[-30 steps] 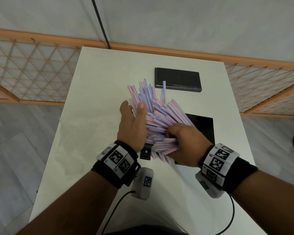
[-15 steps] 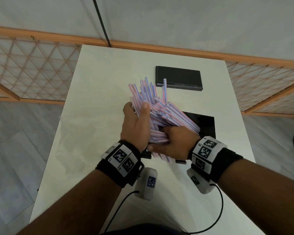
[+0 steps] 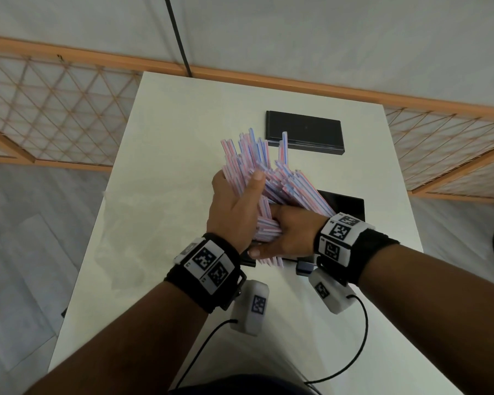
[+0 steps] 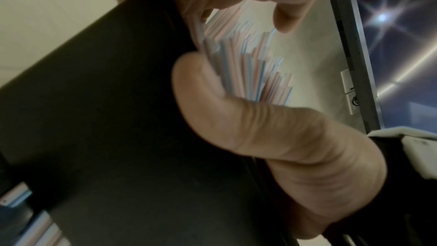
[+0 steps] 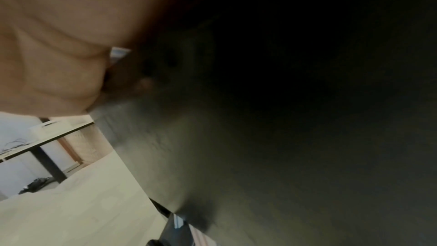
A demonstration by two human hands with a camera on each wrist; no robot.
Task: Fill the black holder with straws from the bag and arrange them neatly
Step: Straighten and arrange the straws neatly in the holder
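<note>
A thick bundle of pink-and-blue striped straws [image 3: 271, 178] fans up and away from me above the black holder [image 3: 351, 205], which lies mostly hidden beneath it. My left hand [image 3: 237, 203] grips the bundle's left side, thumb across the straws. My right hand [image 3: 287, 233] wraps round the bundle's lower end from the right. In the left wrist view the straws [image 4: 250, 63] spread between thumb and fingers beside the holder's dark wall [image 4: 106, 119]. The right wrist view is mostly dark holder wall [image 5: 295, 119], with one straw end [image 5: 119, 53] beside my palm.
A flat black lid-like tray [image 3: 304, 132] lies near the far edge of the white table [image 3: 183, 115]. A crumpled clear bag [image 3: 131, 252] lies flat to the left of my hands. Orange lattice fencing [image 3: 54, 109] flanks the table.
My right hand has slid left toward the left hand, squeezing the bundle's lower end tighter. The loose straws on the right have drawn in and the bundle stands steeper.
</note>
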